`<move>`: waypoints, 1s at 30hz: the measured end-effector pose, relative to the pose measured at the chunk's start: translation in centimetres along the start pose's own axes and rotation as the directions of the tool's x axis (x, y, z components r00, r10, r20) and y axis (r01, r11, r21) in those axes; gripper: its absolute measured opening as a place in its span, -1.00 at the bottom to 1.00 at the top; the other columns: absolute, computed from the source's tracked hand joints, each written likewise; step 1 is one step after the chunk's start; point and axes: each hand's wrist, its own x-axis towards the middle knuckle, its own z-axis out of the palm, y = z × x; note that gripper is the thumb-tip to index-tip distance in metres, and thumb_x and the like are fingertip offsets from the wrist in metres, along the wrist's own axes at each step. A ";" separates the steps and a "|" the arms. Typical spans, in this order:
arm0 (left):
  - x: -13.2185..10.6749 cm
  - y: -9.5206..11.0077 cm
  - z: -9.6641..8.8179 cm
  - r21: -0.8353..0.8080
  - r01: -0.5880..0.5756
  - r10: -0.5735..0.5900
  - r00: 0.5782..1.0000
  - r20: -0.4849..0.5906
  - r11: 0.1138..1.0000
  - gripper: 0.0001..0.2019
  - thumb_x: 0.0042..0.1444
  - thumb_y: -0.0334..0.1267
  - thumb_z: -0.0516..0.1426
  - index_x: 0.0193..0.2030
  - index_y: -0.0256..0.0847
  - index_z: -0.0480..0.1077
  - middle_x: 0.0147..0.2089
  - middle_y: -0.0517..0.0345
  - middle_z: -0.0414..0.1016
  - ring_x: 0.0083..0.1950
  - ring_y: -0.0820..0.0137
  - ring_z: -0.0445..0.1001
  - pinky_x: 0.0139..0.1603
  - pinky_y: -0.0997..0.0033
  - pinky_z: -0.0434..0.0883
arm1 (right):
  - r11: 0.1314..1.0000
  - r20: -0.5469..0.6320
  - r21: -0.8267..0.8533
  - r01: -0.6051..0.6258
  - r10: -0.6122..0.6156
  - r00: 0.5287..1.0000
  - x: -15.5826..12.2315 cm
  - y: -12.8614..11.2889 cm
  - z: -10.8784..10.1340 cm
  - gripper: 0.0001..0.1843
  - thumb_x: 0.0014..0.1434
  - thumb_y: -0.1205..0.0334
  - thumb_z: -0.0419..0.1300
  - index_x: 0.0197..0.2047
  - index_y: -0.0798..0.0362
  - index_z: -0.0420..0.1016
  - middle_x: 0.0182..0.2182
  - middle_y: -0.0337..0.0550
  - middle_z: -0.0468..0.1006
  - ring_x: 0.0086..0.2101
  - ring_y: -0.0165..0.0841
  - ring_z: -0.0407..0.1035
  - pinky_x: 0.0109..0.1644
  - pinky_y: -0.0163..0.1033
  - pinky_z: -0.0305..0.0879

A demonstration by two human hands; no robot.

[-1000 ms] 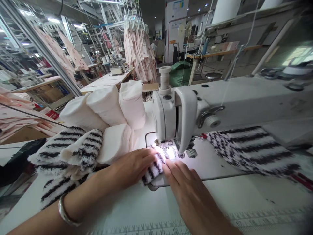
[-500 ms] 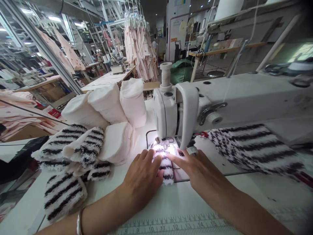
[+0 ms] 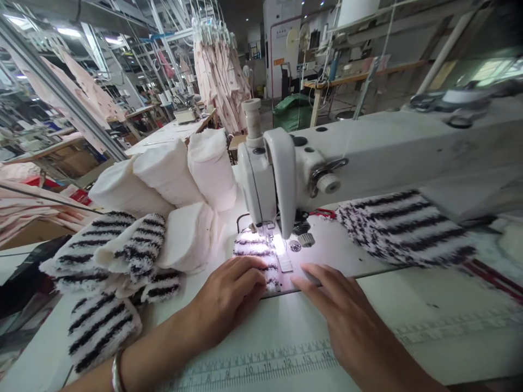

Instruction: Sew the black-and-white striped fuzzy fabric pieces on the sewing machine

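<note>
The left hand (image 3: 229,296) lies flat and open on striped fleece fabric (image 3: 253,253) beside the presser foot (image 3: 285,263); the right hand (image 3: 339,307), open and empty, rests just beside it.

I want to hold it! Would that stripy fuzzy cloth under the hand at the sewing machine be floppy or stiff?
The striped fuzzy cloth under the left hand will probably flop, since a similar piece nearby bends softly. It looks thick but probably light for its size. Its fluffy surface seems unlikely to be slippery.
</note>
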 end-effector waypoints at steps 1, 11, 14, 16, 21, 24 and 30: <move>0.0 0.0 0.0 -0.013 -0.001 0.001 1.000 0.007 1.000 -0.92 0.22 -0.47 0.05 -0.21 -0.24 0.31 -0.01 0.02 0.42 -0.04 0.38 0.42 -0.03 0.34 0.43 | 1.000 -0.008 -0.004 0.008 -0.008 1.000 0.0 -0.2 0.0 -0.34 0.05 0.68 -0.20 0.07 -0.04 0.35 0.01 -0.10 0.34 0.04 -0.30 0.19 0.02 -0.14 0.16; -0.8 0.1 -0.4 -0.044 -0.051 0.055 0.994 0.093 0.998 -0.79 0.24 -0.46 0.05 0.01 -0.28 0.32 0.04 -0.03 0.42 0.11 0.32 0.36 0.21 0.23 0.32 | 0.964 -0.042 -0.254 0.076 -0.090 0.995 0.4 -3.2 1.6 -0.34 -0.02 0.63 -0.12 0.12 0.07 0.35 0.03 0.04 0.36 0.06 -0.14 0.21 -0.05 -0.08 0.25; -0.8 0.6 -0.1 -0.012 -0.024 0.025 0.995 0.094 1.000 -0.81 0.27 -0.44 0.02 -0.01 -0.28 0.32 0.06 -0.04 0.42 0.09 0.30 0.39 0.22 0.17 0.32 | 0.955 -0.042 -0.285 0.079 -0.095 0.995 0.6 -2.9 1.7 -0.37 -0.01 0.61 -0.11 0.09 0.09 0.37 0.02 0.07 0.37 0.06 -0.13 0.22 -0.07 -0.07 0.26; -0.5 0.7 0.2 0.018 -0.011 0.009 0.996 0.090 1.000 -0.83 0.28 -0.44 -0.01 -0.03 -0.29 0.32 0.05 -0.04 0.43 0.08 0.29 0.39 0.19 0.16 0.34 | 0.958 -0.058 -0.280 0.065 -0.084 0.995 1.0 -2.6 1.7 -0.40 0.01 0.60 -0.12 0.07 0.07 0.39 0.02 0.08 0.36 0.07 -0.12 0.22 -0.05 -0.05 0.26; 0.6 0.0 0.4 0.072 0.011 -0.017 0.997 0.079 0.997 -0.84 0.30 -0.42 -0.04 -0.09 -0.28 0.33 -0.05 -0.01 0.47 0.02 0.29 0.43 0.09 0.19 0.42 | 0.975 -0.045 -0.219 0.037 -0.048 0.998 2.8 -2.1 1.7 -0.46 0.04 0.58 -0.14 -0.01 0.05 0.43 -0.02 0.05 0.39 0.05 -0.13 0.25 -0.07 -0.03 0.28; 1.3 -0.5 0.2 0.105 0.011 -0.020 0.996 0.083 0.994 -0.82 0.30 -0.41 -0.06 -0.09 -0.28 0.33 -0.13 -0.02 0.46 -0.01 0.26 0.44 0.02 0.17 0.45 | 0.975 -0.013 -0.217 0.049 -0.053 0.999 4.0 -1.8 1.5 -0.44 0.02 0.61 -0.15 -0.03 0.04 0.44 -0.10 0.02 0.43 -0.02 -0.14 0.30 -0.12 -0.03 0.31; 2.0 -2.5 0.2 0.158 -0.007 0.005 1.000 0.016 0.987 -0.80 0.28 -0.43 -0.07 -0.05 -0.24 0.30 -0.25 0.07 0.42 -0.27 0.36 0.42 -0.28 0.32 0.48 | 0.963 0.006 -0.256 0.082 -0.083 0.997 5.3 -0.9 1.1 -0.39 0.03 0.61 -0.15 0.03 -0.01 0.43 -0.22 -0.01 0.45 -0.24 -0.19 0.37 -0.34 -0.11 0.31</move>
